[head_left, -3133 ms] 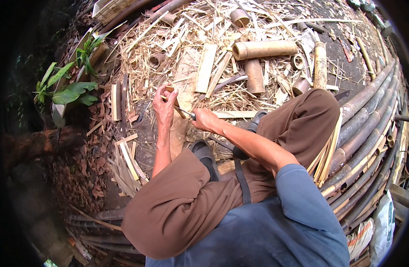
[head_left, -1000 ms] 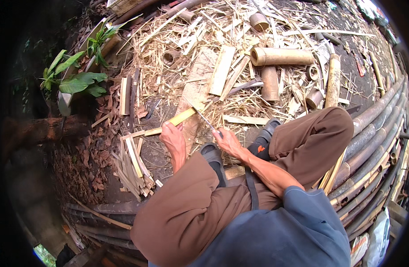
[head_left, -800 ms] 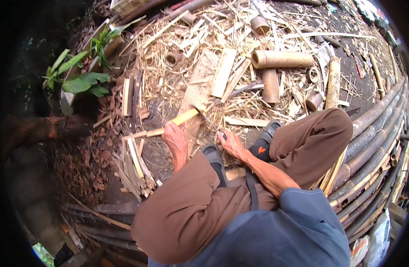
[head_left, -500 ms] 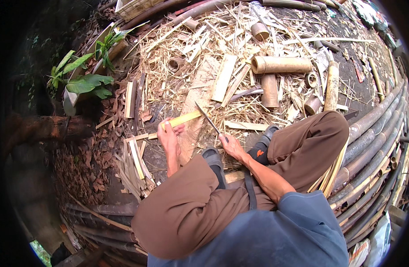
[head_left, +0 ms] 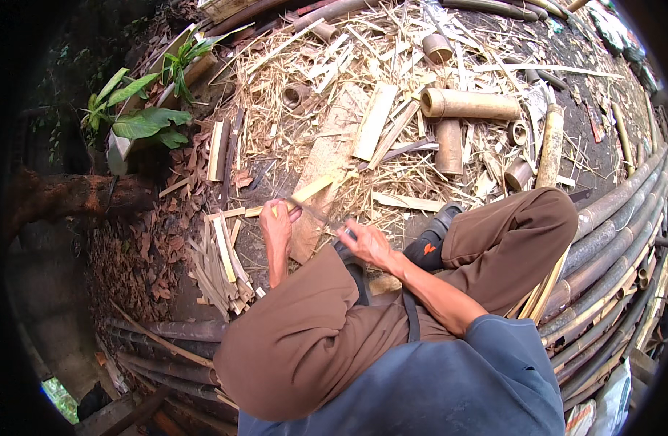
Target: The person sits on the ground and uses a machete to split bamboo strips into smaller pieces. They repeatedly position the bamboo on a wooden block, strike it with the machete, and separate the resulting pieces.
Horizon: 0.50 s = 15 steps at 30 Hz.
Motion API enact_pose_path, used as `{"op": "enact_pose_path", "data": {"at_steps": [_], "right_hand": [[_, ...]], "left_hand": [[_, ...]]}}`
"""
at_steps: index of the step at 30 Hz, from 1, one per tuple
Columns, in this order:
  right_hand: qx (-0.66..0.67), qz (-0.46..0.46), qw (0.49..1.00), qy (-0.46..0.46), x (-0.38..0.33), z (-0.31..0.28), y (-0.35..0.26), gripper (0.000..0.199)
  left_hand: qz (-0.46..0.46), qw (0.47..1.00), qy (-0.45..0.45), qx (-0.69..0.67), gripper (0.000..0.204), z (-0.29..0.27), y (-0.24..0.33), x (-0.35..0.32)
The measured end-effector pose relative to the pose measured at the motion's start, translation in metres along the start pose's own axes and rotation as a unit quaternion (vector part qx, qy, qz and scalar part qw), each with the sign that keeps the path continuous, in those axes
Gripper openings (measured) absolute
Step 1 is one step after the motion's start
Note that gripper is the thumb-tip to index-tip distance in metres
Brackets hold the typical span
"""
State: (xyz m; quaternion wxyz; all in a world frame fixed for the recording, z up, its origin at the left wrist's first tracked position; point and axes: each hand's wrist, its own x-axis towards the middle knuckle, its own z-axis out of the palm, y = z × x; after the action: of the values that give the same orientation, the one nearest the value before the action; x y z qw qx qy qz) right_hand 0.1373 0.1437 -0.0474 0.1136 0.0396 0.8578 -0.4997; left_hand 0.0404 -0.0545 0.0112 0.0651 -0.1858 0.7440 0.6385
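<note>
In front of my crossed legs, my left hand (head_left: 278, 224) is closed around the near end of a pale yellow bamboo strip (head_left: 314, 188). The strip slants away to the right, over a long flat wooden board (head_left: 336, 138) lying on the ground. My right hand (head_left: 369, 245) grips the dark handle of a knife (head_left: 316, 213). Its blade, blurred by motion, points left toward my left hand and crosses near the held end of the strip. Whether the blade touches the strip I cannot tell.
Shavings and split pieces cover the ground ahead, with a bamboo tube section (head_left: 471, 105) among them. Cut slats (head_left: 221, 269) are piled left of my left forearm. Long bamboo poles (head_left: 603, 240) lie along my right. A leafy plant (head_left: 141, 123) grows at the far left.
The knife has swung left and closer to me, its blade now near my left hand rather than at the strip's far end. My right hand has turned and shifted slightly left.
</note>
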Motion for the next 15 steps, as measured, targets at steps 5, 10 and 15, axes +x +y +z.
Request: {"op": "enact_pose_path", "data": {"at_steps": [5,10,15], "right_hand": [[-0.035,0.078,0.995,-0.059,0.022,-0.022,0.027,0.048],[-0.029,0.097,0.994,0.031,0.019,-0.009,0.063,0.048],[-0.025,0.060,0.998,0.010,0.021,-0.019,0.055,0.049]], "left_hand": [[0.015,1.000,0.001,0.018,0.026,0.000,-0.001,-0.001],[0.016,1.000,-0.001,0.013,0.021,-0.002,0.009,0.004],[0.079,0.963,0.162,-0.201,0.027,-0.109,-0.041,-0.009]]}}
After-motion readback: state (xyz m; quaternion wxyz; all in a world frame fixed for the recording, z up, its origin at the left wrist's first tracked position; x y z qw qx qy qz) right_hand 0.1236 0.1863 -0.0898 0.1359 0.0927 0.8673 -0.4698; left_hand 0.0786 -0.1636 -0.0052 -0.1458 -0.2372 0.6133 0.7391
